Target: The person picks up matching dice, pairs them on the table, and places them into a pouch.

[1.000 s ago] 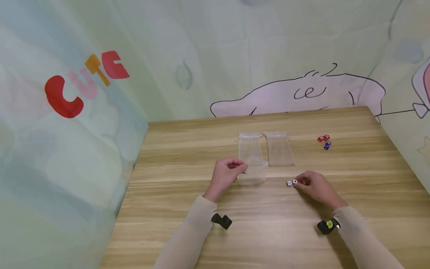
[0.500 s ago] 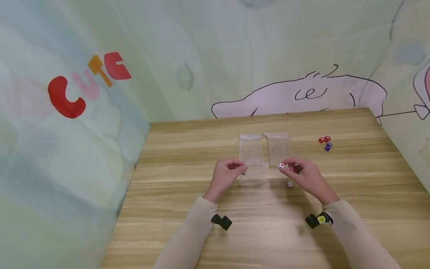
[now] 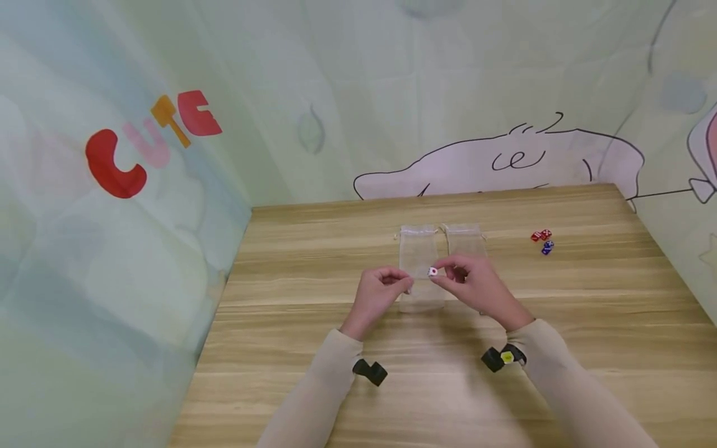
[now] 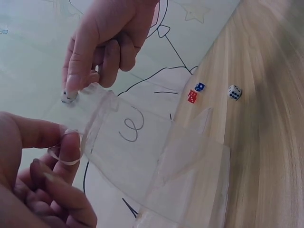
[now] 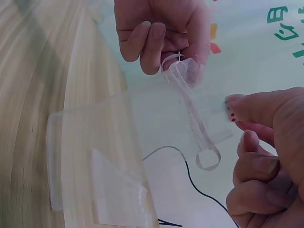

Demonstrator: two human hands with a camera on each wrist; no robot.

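My left hand pinches the mouth edge of a sheer white drawstring bag, which hangs over the table with its ribbon loops showing at the top. Between thumb and fingertips, my right hand holds a white die with a red pip. That die is right at the bag's mouth, as the left wrist view shows. A second white die lies on the wood, mostly hidden behind the right hand in the head view.
Two more sheer bags lie flat behind the hands, one on the left and one on the right. Red dice and blue dice sit together at the back right of the wooden table. Printed cloth walls border it.
My right hand has picked one white die off the table and carried it up and left to the bag's mouth. The left hand has stayed in place with the bag.
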